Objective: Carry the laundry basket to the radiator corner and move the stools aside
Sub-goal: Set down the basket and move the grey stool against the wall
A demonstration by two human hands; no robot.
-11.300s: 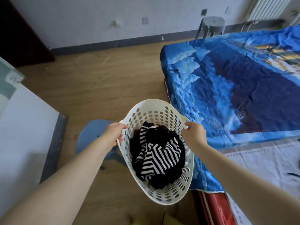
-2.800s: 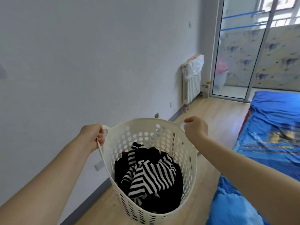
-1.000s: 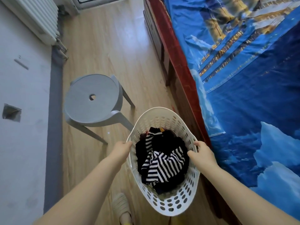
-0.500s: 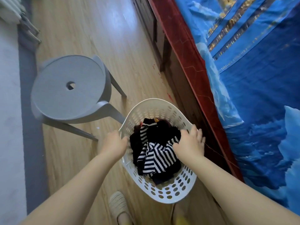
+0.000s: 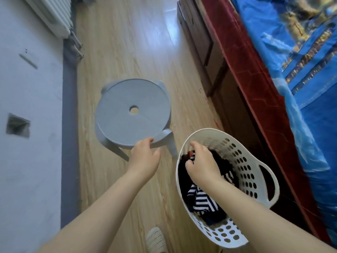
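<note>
Between the wall (image 5: 31, 161) and the bed (image 5: 273, 125), on the wood floor (image 5: 127, 42), stands a grey round stool (image 5: 133, 112) with 1 hole at the middle of its seat. Just right of it and nearer the person is the white perforated basket (image 5: 255, 179), close beside the dark red bed frame, tilted toward the camera; whether its base rests on the floor cannot be told. It holds dark clothes and a black-and-white striped garment (image 5: 200, 199). The left hand (image 5: 145, 156) reaches to the stool's near edge, fingertips curled loosely onto the seat rim beside 1 of the legs; a firm hold cannot be confirmed. The right hand (image 5: 202, 161) is over the basket's near-left rim, fingers bent inward and narrow, pinching at the rim or the dark clothes just inside it; which of the 2 it grips is unclear. A white radiator (image 5: 52, 15) hangs on the wall at the upper left, well apart from the stool. A blue printed sheet (image 5: 300, 70) covers the bed. At the bottom edge, between the forearms, a pale slipper (image 5: 156, 240) shows on the floor.
</note>
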